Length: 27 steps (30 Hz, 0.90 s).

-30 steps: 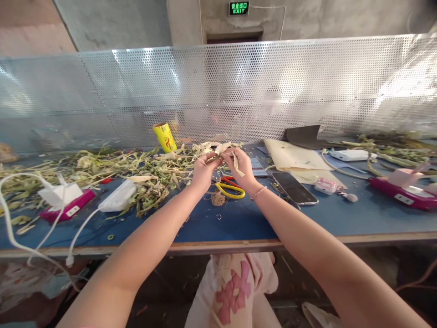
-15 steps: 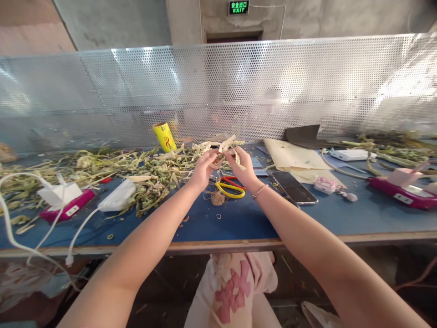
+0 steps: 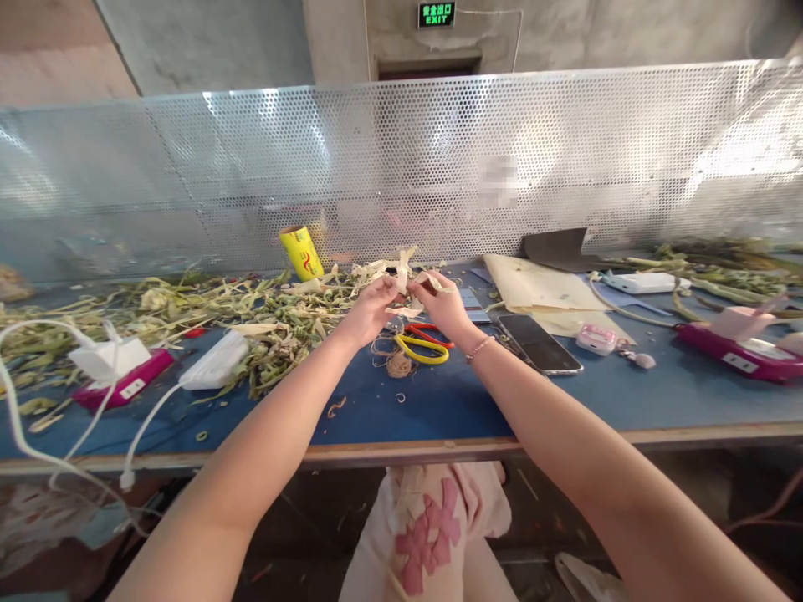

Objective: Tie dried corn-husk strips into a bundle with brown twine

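Note:
Pale dried husk strips (image 3: 403, 266) stand up between my two hands, above the middle of the blue table. My left hand (image 3: 375, 308) is closed, its thumb and fingers pinching the strips from the left. On the other side my right hand (image 3: 442, 303) is closed too, with strip ends showing at its fingertips. Just below lie scissors (image 3: 423, 349) with red and yellow handles, beside a small ball of brown twine (image 3: 399, 364). How the strips are joined is hidden by my fingers.
Dried leaves and stalks (image 3: 276, 326) cover the left. A yellow tube (image 3: 302, 253) stands behind them. At right lie a phone (image 3: 540, 344), a pink case (image 3: 596, 339), brown paper (image 3: 533, 284) and a magenta power strip (image 3: 740, 353). A perforated metal screen (image 3: 407, 167) closes off the back.
The husk strips have turned more upright between my hands. My right fingers have shifted slightly, and my left hand has moved a little left and down.

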Tool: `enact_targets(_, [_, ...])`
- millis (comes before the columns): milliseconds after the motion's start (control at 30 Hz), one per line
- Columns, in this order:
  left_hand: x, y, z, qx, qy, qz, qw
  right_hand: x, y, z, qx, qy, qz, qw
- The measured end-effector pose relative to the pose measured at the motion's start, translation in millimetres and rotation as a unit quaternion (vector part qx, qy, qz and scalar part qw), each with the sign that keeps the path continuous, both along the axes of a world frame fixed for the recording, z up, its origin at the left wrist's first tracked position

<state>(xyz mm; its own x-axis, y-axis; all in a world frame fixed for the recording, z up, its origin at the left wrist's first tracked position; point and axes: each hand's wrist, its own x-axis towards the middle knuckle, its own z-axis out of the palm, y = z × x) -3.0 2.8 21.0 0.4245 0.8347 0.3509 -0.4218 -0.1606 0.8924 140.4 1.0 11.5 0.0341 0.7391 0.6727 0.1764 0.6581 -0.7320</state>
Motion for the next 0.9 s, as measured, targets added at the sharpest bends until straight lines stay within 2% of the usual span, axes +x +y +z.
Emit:
enact_targets(133, [0.7,-0.5,-0.2,0.019,0.021,0.014,0.999,0.3,-2.2,2.9,0.001,0.008,0.001,1.0])
enact_targets(367, [2.5,0.1,-1.6,-0.011,0.013,0.058,0.998,-0.3,-0.2,-0.1,-0.002,0.016,-0.006,1.0])
enact_targets(500, [2.6,-0.9,-0.3,0.009,0.042,0.071,0.997,-0.2,2.0,-2.7,0.003,0.015,0.001,1.0])
enact_targets(700, [2.7,3.8,-2.1,0.031,0.101,0.145,0.984,1.2,0.4,-1.5,-0.017,0.022,0.009,1.0])
enact_targets(900, [1.1,5.6,-4.3,0.015,0.129,0.156,0.979,-1.1,3.6,-3.9,-0.064,0.081,0.084,0.991])
